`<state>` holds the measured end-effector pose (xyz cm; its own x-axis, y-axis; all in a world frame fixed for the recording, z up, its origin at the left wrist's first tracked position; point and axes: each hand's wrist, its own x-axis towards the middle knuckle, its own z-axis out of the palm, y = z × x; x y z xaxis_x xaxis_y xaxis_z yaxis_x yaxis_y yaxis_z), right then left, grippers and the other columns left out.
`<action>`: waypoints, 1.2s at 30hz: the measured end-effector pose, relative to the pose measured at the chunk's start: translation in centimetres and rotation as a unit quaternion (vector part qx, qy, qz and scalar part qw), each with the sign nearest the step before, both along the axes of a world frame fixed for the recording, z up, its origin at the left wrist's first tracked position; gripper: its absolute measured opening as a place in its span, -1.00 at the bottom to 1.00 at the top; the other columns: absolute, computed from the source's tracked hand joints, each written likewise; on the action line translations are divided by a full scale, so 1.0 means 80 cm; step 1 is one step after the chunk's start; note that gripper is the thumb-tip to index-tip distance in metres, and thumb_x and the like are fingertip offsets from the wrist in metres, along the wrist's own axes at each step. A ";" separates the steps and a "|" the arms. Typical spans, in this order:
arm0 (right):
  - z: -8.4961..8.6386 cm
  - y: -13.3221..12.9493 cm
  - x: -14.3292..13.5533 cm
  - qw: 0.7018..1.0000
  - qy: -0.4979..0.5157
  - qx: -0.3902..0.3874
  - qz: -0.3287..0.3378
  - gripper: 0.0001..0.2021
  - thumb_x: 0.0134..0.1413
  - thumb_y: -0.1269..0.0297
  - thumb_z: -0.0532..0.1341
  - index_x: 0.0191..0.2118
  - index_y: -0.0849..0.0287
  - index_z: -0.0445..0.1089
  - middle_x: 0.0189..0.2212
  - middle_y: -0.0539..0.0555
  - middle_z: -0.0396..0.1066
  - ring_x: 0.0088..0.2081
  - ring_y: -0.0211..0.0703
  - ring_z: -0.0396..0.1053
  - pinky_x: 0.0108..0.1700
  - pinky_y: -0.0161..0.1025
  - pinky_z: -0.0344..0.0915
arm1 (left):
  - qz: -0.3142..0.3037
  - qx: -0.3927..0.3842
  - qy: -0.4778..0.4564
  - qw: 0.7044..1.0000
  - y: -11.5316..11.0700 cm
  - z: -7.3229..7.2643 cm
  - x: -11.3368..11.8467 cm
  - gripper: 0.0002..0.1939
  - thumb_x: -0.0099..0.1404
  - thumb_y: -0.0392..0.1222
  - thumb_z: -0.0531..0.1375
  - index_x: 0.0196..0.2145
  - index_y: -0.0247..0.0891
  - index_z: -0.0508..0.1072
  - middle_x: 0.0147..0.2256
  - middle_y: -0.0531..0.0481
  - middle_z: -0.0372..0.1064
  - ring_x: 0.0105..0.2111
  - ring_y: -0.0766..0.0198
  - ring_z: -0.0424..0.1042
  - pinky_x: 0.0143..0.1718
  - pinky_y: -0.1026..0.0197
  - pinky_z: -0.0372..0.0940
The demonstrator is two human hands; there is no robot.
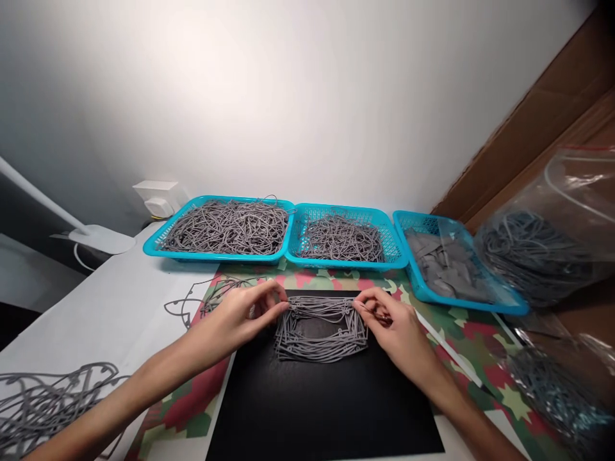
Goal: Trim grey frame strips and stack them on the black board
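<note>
A loose stack of thin grey rectangular gaskets point(321, 353), rubbery in look with small round tabs, lies on a black mat point(327, 403). At its far left corner my left hand point(252, 308) is closed, thumb and forefinger pinching the strands. My right hand point(387, 314) does the same at the far right corner, its other fingers curled under. The two hands hold the stack's far edge between them. How many gaskets each pinch takes in cannot be made out.
Blue baskets with grey loops point(216, 256) point(346, 263) and grey flat pieces point(461, 299) line the back. Larger grey gaskets point(52, 400) lie at the left. A white pen-like stick point(451, 352), clear bags point(542, 250) and a lamp base point(103, 239) flank the mat.
</note>
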<state>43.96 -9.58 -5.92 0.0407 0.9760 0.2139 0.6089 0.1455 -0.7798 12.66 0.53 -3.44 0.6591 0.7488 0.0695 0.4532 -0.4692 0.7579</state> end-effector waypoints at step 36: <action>0.008 -0.035 -0.003 0.988 -0.040 0.108 -0.103 -0.77 0.60 0.10 0.29 -0.13 0.07 0.58 -0.39 0.00 0.48 -0.44 -0.20 0.47 -0.40 -0.36 0.43 | 0.103 0.221 -0.011 0.970 0.018 0.069 -0.093 -0.84 0.70 -0.02 0.18 -0.05 -0.08 0.51 -0.25 0.07 0.41 -0.23 0.15 0.40 -0.14 0.15 0.30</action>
<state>43.72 -12.37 -5.28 0.2092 0.8797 0.4271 0.7010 0.1696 -0.6927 5.24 1.96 2.05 0.4925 0.7589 0.4260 0.5577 -0.6510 0.5150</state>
